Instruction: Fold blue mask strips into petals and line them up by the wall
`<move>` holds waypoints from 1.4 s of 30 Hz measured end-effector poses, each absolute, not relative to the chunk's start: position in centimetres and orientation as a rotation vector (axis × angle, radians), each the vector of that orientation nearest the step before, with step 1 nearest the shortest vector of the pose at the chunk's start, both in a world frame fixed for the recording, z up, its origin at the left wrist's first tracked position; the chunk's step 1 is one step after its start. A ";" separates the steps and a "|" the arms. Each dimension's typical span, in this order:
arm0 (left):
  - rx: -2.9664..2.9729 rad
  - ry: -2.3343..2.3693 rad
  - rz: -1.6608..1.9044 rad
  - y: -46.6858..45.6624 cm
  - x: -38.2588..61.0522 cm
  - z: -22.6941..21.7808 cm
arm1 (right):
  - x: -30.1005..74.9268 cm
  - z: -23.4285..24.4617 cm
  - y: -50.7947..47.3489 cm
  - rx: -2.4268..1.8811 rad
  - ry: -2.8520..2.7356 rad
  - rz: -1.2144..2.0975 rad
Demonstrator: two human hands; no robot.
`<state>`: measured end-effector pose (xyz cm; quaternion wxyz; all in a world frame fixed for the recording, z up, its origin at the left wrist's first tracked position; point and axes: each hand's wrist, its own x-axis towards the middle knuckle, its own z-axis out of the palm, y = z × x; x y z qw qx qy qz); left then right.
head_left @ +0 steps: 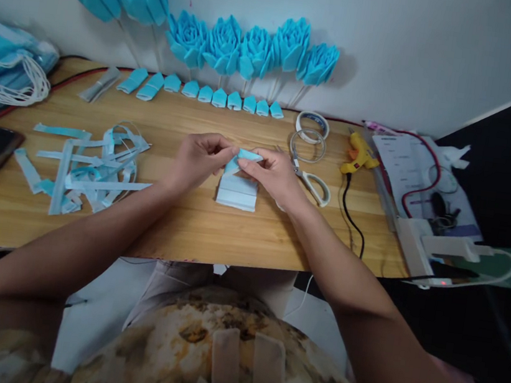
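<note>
Blue piece (246, 154): raised left of scissors (303, 174). Left hand (201, 158) clamped on piece's left side, thumb against finger; right hand (279, 174), nearest scissors, clamped on right side, thumb across front. White pleated sheet (236, 196) also left of scissors; whether joined to piece, cannot tell. Looks like folding: align edges first, pinch firmly, press crease evenly, avoid tugging thin material.

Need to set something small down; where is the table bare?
Between the pleated piece and the near edge of the table; also between the left hand and the row of folded blue pieces. It is crowded at left, with loose strips, and at right, with scissors, a glue gun and papers.
</note>
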<state>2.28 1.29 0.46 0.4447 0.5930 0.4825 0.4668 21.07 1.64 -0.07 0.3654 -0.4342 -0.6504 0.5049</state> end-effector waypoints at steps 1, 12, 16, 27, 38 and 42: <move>1.487 1.209 1.162 1.2 2.4 0.5 | 21.0 -0.1 1.6 -1.111 -1.677 1.307; 1.473 1.161 1.084 1.0 2.6 0.3 | 21.1 -1.0 2.6 -1.087 -1.600 1.096; 1.451 1.150 1.062 1.1 2.5 0.3 | 21.1 -0.8 2.5 -1.083 -1.639 1.045; 1.460 1.158 0.989 1.2 2.3 0.3 | 21.0 -0.8 2.4 -1.074 -1.672 1.006; 1.446 1.174 1.024 1.3 2.2 0.3 | 21.4 -1.0 2.5 -1.056 -1.613 1.033; 1.415 1.169 1.067 1.4 2.1 0.2 | 21.4 -0.9 2.5 -1.004 -1.553 1.098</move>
